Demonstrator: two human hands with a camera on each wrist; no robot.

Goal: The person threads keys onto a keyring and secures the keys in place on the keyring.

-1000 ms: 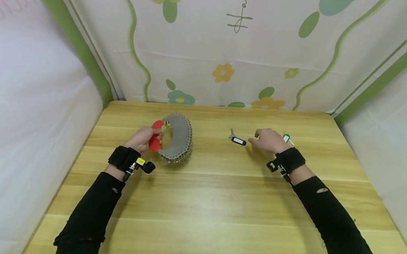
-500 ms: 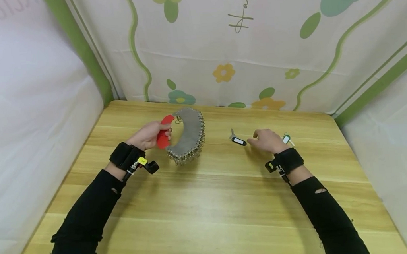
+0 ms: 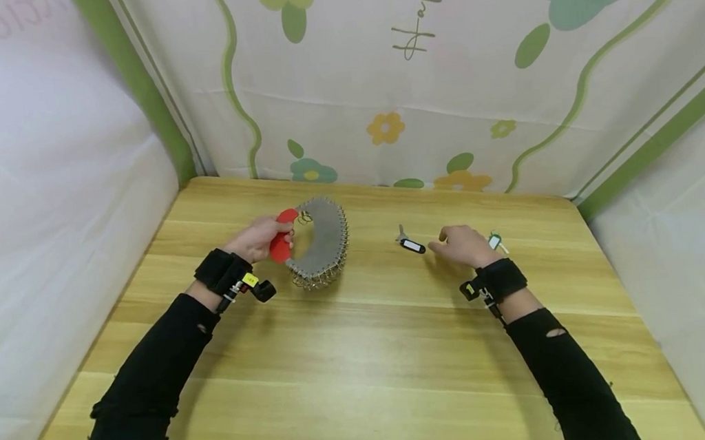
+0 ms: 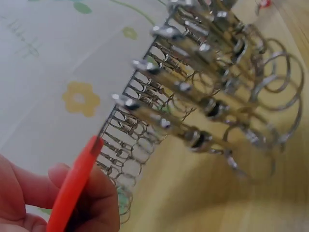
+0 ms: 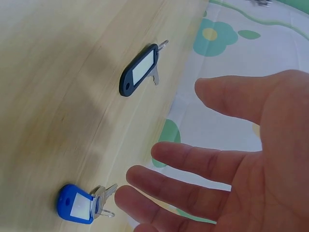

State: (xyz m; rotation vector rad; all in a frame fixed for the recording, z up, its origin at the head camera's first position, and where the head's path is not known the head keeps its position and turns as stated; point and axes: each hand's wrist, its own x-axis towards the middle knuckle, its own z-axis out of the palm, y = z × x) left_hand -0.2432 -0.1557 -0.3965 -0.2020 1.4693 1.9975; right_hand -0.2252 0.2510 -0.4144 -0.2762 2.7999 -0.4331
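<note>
My left hand grips the red handle of a crescent-shaped grey metal key holder. Along its curved outer edge hang several metal snap hooks with split rings, large in the left wrist view. My right hand holds nothing; in the right wrist view its fingers and thumb are spread apart. A key with a black label tag lies on the table just left of it. Keys with a blue label tag lie below the fingers in the right wrist view.
A green-tagged key lies behind the right hand, partly hidden. All of this is on a light wooden table. White curtains, one with printed flowers, stand close around its back and sides.
My left hand has carried the key holder to the right, then slightly back and lower in the head view. The right hand has stayed nearly still beside the black-tagged key.
</note>
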